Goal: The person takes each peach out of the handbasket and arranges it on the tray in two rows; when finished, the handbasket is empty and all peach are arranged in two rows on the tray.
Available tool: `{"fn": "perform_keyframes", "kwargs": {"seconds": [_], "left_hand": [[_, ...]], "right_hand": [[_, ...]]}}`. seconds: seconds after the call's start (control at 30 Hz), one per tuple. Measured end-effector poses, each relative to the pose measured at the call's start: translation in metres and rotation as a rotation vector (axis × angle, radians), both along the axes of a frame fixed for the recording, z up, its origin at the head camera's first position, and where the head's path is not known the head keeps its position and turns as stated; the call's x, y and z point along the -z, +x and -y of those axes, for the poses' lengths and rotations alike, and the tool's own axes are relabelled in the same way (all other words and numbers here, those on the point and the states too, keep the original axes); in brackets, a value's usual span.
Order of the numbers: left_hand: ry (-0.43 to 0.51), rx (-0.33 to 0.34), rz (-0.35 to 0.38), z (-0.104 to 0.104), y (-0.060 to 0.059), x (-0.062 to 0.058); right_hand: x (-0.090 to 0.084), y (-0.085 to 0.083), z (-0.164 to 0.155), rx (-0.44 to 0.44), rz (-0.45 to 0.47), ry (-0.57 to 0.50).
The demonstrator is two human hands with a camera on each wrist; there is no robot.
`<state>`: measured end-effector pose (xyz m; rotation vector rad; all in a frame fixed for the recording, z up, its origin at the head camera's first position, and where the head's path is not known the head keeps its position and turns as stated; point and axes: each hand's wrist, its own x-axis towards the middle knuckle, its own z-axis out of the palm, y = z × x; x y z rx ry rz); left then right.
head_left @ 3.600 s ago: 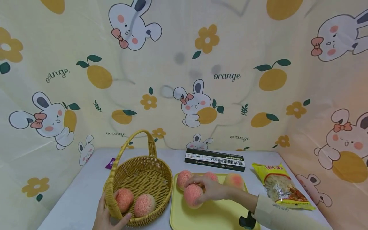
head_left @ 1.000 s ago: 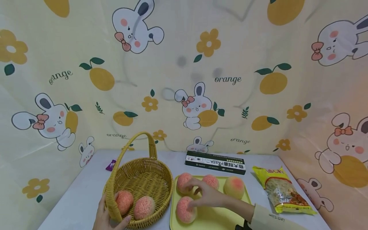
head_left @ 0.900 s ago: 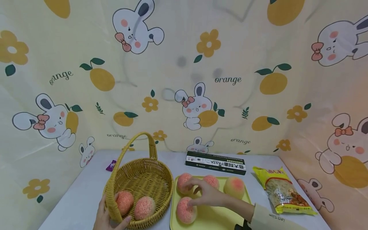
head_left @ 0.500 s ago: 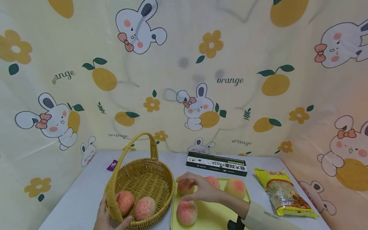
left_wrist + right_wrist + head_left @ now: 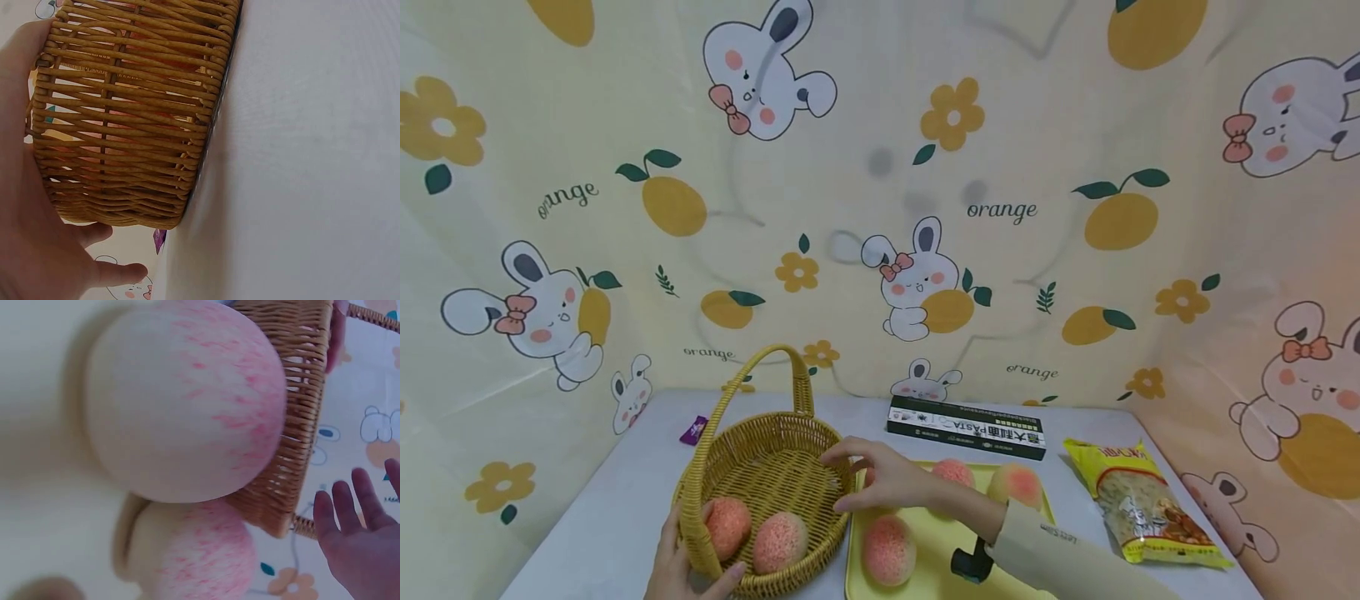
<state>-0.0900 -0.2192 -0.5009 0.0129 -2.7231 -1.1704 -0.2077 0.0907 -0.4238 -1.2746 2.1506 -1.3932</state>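
A woven basket (image 5: 775, 454) with a tall handle holds two pink peaches (image 5: 727, 525) (image 5: 780, 542). My left hand (image 5: 681, 562) grips its near rim, thumb over the edge and palm against the wicker wall (image 5: 125, 125). My right hand (image 5: 850, 481) hovers with spread fingers (image 5: 356, 531) between the basket's right rim and the yellow tray (image 5: 940, 575), holding nothing. On the tray lie a front peach (image 5: 887, 550) and two back peaches (image 5: 953, 472) (image 5: 1018, 485). A further peach is mostly hidden behind the right hand. The right wrist view shows two peaches (image 5: 181, 400) (image 5: 194, 556) close beside the basket (image 5: 294, 425).
A dark pasta box (image 5: 966, 427) lies behind the tray. A yellow snack bag (image 5: 1138, 504) lies at the right. A small purple wrapper (image 5: 693, 430) sits at the back left. A rabbit-and-orange printed cloth backs the grey table (image 5: 610, 517).
The right hand let go of the peach now at the tray's front, reached over the back-left peach, then moved left to the basket's rim with fingers spread. The left hand stayed on the basket.
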Motion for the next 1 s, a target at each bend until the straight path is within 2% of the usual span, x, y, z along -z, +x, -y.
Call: {"fn": "perform_keyframes", "kwargs": {"seconds": [0.33,0.43,0.63,1.0], "left_hand": [[0.009,-0.004,0.029,-0.001,-0.001,-0.003],[0.01,-0.005,0.055,-0.001,-0.001,-0.003],[0.036,-0.002,0.085,-0.001,-0.002,-0.004],[0.019,0.004,0.044,0.0,-0.001,-0.002]], "right_hand": [[-0.011,-0.017,0.035,-0.155,0.024,0.144],[-0.013,-0.021,0.044,-0.197,0.014,0.152],[-0.016,-0.028,0.057,-0.217,0.007,0.137],[-0.017,-0.033,0.073,-0.253,-0.015,0.164]]}}
